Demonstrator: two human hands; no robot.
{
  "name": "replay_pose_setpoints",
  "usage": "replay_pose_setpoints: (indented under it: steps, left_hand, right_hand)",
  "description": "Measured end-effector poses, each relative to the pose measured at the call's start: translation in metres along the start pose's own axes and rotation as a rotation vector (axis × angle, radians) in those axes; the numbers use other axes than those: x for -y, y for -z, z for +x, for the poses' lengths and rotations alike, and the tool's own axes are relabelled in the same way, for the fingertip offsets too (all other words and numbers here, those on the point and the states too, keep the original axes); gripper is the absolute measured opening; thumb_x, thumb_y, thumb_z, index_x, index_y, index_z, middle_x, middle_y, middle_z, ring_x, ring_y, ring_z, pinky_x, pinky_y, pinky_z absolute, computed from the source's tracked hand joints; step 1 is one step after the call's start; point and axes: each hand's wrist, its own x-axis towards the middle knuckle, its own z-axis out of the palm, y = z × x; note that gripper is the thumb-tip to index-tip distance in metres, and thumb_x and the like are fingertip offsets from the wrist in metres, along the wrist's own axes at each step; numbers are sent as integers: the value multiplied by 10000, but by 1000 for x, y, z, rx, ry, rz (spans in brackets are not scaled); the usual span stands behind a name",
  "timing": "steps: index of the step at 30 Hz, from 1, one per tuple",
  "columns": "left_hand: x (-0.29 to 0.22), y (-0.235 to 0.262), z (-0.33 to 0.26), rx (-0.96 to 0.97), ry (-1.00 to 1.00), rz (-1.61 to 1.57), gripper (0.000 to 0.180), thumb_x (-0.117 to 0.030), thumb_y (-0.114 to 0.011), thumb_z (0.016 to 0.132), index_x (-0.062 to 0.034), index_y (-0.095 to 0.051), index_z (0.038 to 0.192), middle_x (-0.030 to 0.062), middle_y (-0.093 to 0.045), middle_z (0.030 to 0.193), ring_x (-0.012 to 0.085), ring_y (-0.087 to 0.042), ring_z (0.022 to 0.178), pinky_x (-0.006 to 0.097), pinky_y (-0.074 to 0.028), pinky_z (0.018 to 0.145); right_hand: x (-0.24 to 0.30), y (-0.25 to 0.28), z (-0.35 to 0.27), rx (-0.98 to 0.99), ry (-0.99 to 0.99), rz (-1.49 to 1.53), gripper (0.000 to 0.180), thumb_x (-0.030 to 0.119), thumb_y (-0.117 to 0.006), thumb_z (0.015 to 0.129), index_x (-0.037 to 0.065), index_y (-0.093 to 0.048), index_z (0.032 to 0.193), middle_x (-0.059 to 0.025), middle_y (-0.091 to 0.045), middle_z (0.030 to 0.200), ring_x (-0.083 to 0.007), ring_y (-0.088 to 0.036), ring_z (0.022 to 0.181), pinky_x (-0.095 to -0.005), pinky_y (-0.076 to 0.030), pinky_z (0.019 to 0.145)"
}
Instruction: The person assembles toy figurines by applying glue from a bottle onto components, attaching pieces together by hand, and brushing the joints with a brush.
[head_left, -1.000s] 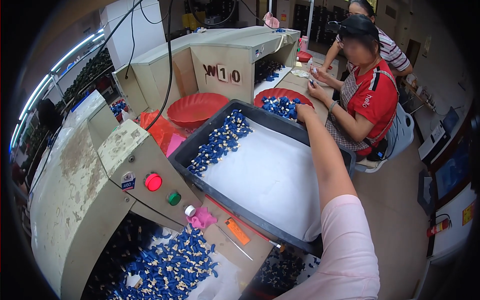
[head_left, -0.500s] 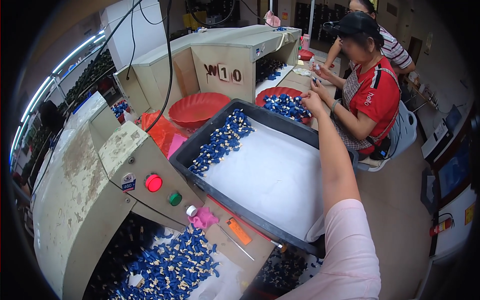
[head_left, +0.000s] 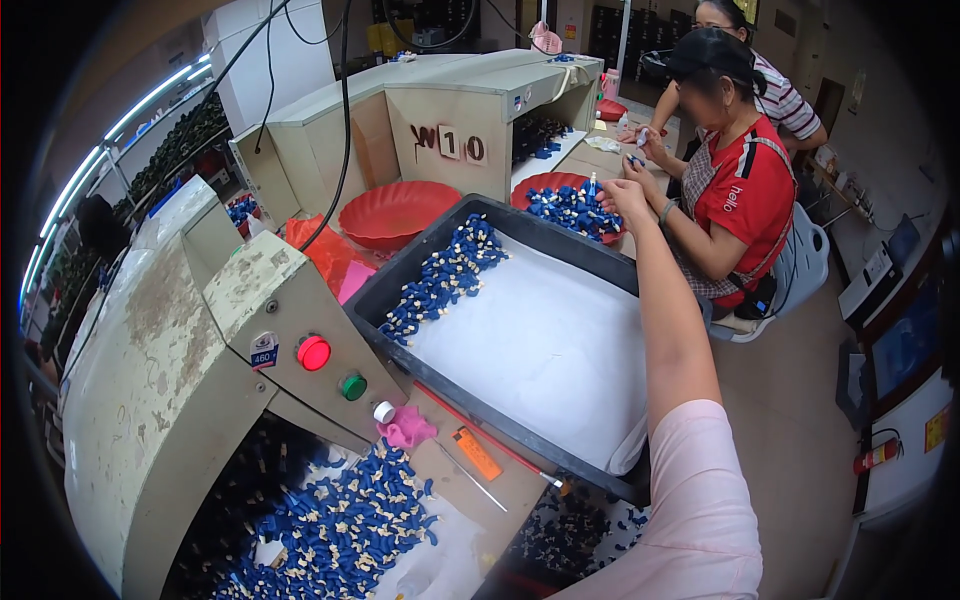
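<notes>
So the right hand (head_left: 622, 197) is stretched way out at about 1 o'clock, arm reaching over the big black tray (head_left: 395, 283) with its white liner. It's hovering right at the near edge of the red dish (head_left: 545, 183) heaped with small blue plastic parts (head_left: 570, 207). Fingers look curled as if pinching one blue piece that sticks up, but at this size I honestly can't tell if it's clamped on anything. Left hand isn't in the shot at all.

Looks to me like the picking-up step at that dish. More blue parts lie in a strip (head_left: 440, 280) along the tray's 10 o'clock side, and a pile (head_left: 340, 520) sits under the machine at 7 o'clock. A seated person in a red top (head_left: 745, 195) works right beside the dish, so the next move probably wants a clean lift without bumping their hands.
</notes>
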Motion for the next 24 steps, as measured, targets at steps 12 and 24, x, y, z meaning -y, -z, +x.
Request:
replay_pose_setpoints:
  steps: [12, 24]
  left_hand:
    - [-3, -90, 42, -507, -164, -292, 240, -22, -635, 595, -109, -532, 794, 16, -417, 713, 154, -372, 694, 343, -293, 771]
    - [-37, -172, 69, -721, -136, -135, 137, -20, -560, 709, -52, -496, 826, 40, -435, 759, 179, -383, 806, 378, -261, 904]
  right_hand:
    - [24, -15, -8, 30, -210, 134, 507, 133, -457, 819, 74, -239, 1274, -151, -526, 1002, -242, -582, 743, -335, -503, 587]
    - [85, 32, -202, 438, 303, -553, 246, 99, -497, 808, 1, -525, 1032, -55, -570, 885, -104, -539, 796, -224, -430, 707]
